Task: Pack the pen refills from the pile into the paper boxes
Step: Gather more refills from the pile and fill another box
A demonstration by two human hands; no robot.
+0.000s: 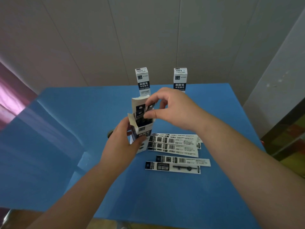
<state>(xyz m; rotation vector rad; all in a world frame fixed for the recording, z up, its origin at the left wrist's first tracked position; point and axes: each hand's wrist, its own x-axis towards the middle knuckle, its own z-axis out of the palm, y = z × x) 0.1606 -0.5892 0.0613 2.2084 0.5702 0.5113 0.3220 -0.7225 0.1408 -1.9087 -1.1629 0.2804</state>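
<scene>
Bare forearms reach in from the bottom edge, both cut off by the frame before the elbows. Beneath them spreads the blue counter [165, 195], its far corners in view and its left side washed by a glossy reflection.

Left hand [120, 144] grips the open paper box [140, 128] round its lower half, holding it upright above the counter; the fingers hide much of the box's printed front, and its top flaps stand open. Right hand [171, 109] is above the box mouth, thumb and forefinger pinching the top of a packaged pen refill [149, 107] that stands partly inside the box among other dark packets; how many are in there cannot be made out.

Two closed boxes stand upright at the far edge, the left one [143, 80] fully seen, the right one [180, 78] with its base hidden behind the right hand.

Just right of the held box lies the pile of refills [173, 144], flat white packets overlapping, with two more lying apart nearer the camera, the nearest [172, 167] showing its refill through a window. Print is too blurred to read.
</scene>
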